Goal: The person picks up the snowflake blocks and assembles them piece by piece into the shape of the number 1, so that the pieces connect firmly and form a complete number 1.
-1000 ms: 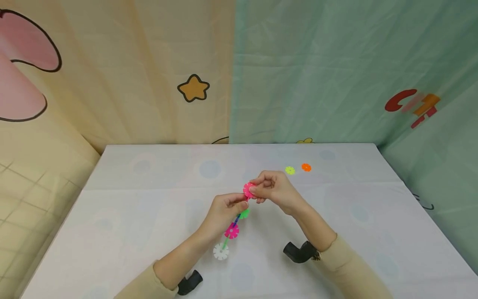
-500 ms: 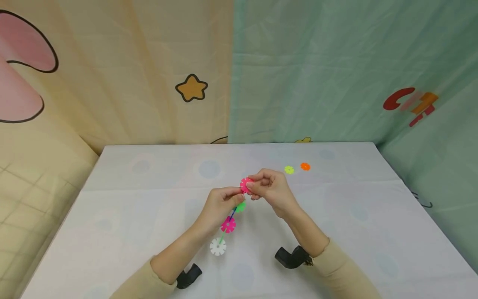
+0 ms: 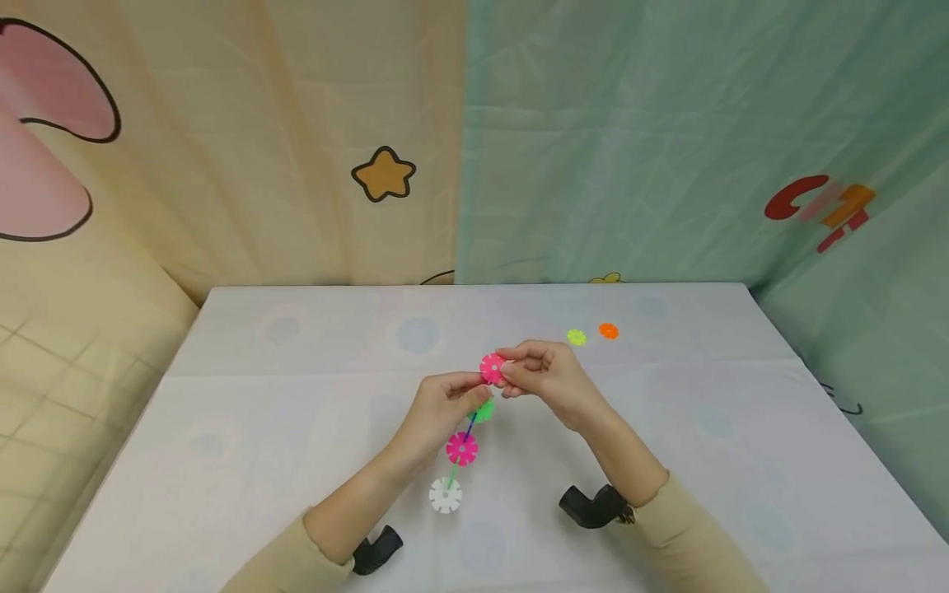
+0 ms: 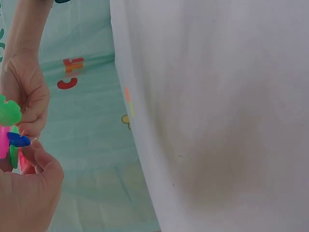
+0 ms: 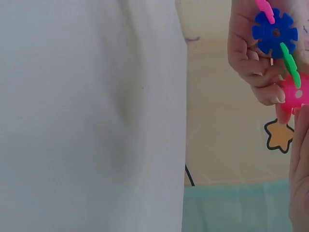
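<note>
Over the table a chain of slotted snowflake discs hangs from my hands. My right hand (image 3: 549, 377) pinches the right edge of the reddish-pink snowflake disc (image 3: 492, 368) at the chain's top. Just below it, my left hand (image 3: 439, 412) grips the chain's upper part between thumb and fingers, partly covering a green disc (image 3: 483, 410). Further down come an edge-on blue disc (image 3: 470, 426), a magenta disc (image 3: 462, 449), another green disc (image 3: 453, 475) seen edge-on, and a white disc (image 3: 446, 495) at the bottom. In the right wrist view, the blue disc (image 5: 275, 33) shows its face.
A yellow disc (image 3: 577, 337) and an orange disc (image 3: 609, 330) lie on the white table (image 3: 296, 461) behind the right hand. Black wrist camera mounts (image 3: 593, 506) sit by both forearms. Patterned curtains (image 3: 630, 148) stand behind the table's far edge.
My right thumb has shifted from the reddish-pink disc's middle to its right edge, so its centre hole now shows. The chain's lower end has swung slightly right. Both hands stay close together.
</note>
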A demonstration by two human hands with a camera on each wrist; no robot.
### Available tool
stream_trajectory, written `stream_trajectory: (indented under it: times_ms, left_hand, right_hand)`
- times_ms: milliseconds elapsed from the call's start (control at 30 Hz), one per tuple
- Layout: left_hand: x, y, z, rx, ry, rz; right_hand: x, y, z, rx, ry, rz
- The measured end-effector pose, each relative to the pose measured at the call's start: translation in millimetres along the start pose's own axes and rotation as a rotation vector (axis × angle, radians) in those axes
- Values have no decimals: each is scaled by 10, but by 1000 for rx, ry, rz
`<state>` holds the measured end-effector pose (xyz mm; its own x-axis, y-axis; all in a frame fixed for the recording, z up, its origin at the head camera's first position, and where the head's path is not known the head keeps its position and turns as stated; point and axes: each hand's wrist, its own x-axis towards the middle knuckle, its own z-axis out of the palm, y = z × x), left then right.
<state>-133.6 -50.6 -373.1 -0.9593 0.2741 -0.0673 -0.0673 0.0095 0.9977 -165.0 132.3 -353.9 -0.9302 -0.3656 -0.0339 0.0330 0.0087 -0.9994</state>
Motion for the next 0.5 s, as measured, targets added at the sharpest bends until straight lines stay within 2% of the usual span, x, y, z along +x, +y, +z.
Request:
stream_trajectory:
  times_ms: [100,333,500]
  left_hand:
    - [6,-3,-9,-1,-12,-7]
    - [31,9,-43,5,-70,-61]
    - [47,32,-51,2,-54,-85]
  right_hand:
    - [-5,-7,-27,-5,-19,23]
    - [-15,10,-8,44,4,69]
    - [-15,26,8,48,-9,71]
